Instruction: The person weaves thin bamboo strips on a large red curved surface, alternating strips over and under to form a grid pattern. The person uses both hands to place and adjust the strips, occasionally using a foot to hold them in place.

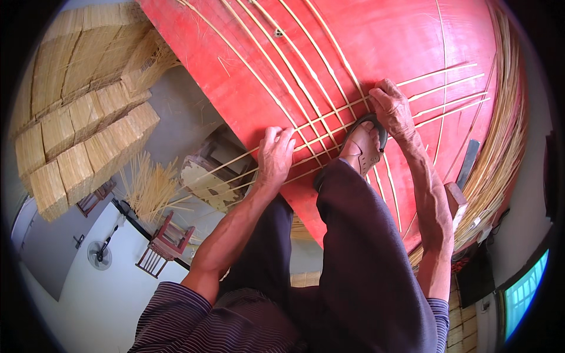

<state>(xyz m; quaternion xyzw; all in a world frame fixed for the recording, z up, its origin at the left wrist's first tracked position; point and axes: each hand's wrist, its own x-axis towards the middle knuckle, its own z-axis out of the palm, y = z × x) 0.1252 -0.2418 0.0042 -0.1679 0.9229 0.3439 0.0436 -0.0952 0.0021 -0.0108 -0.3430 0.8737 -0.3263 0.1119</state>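
Note:
Thin pale strips, bamboo-like, cross in an open lattice on a red board (pixel 400 35). Several long strips (pixel 347 63) run away toward the far edge, and several crosswise strips (pixel 437 75) pass over or under them, stretching out both sides. My left hand (pixel 275 156) is closed at the lattice's left side, its fingertips pinching a crosswise strip. On the right, my right hand (pixel 391 110) has thumb and fingers pressed together on a strip near the rightmost long one. Between my hands, my sandalled foot (pixel 362 144) presses on the crossings and hides part of them.
A thick bundle of long strips (pixel 506 117) lines the right side, with a flat metal blade (pixel 468 162) beside it. Stacked pale bundles (pixel 88 123), loose strips (pixel 150 185), a worn wooden block (pixel 203 176) and a red chair (pixel 168 241) stand at left.

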